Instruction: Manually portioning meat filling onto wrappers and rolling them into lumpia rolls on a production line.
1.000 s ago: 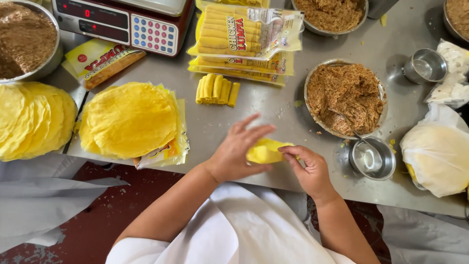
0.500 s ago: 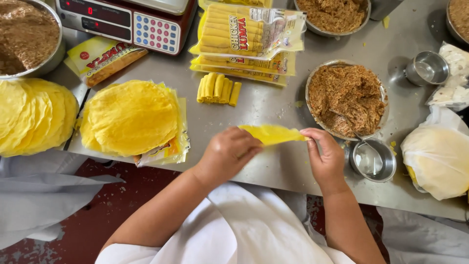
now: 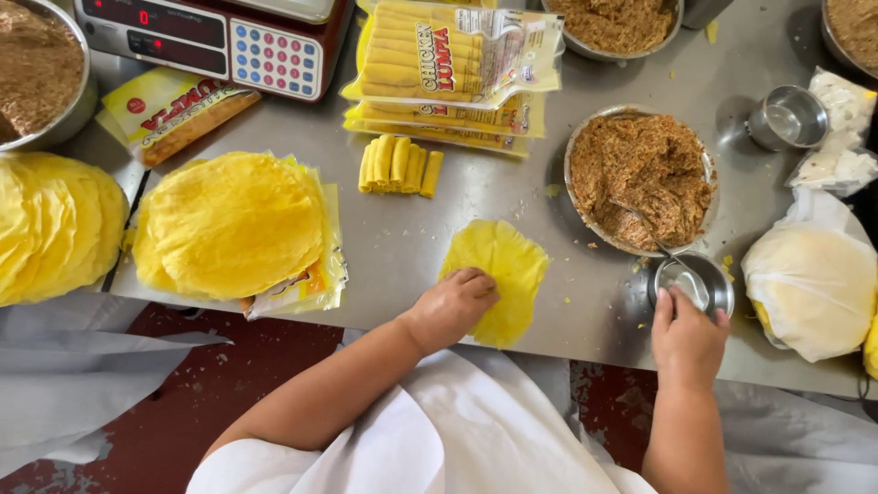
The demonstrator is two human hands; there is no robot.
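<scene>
A single yellow wrapper lies flat on the steel table near its front edge. My left hand rests on the wrapper's lower left part, fingers curled down onto it. My right hand is at a small steel cup of pale liquid, fingertips dipped at its rim. Just behind the cup stands a steel bowl of brown shredded filling with a spoon in it. Several rolled yellow sticks lie behind the wrapper.
A stack of yellow wrappers on plastic sits at left, another stack at far left. Packed rolls in bags, a scale, more filling bowls, a second cup and a white bag ring the table.
The wrapper, held up between both hands before, now lies spread on the table. My left hand presses it down and my right hand has moved right to the small cup.
</scene>
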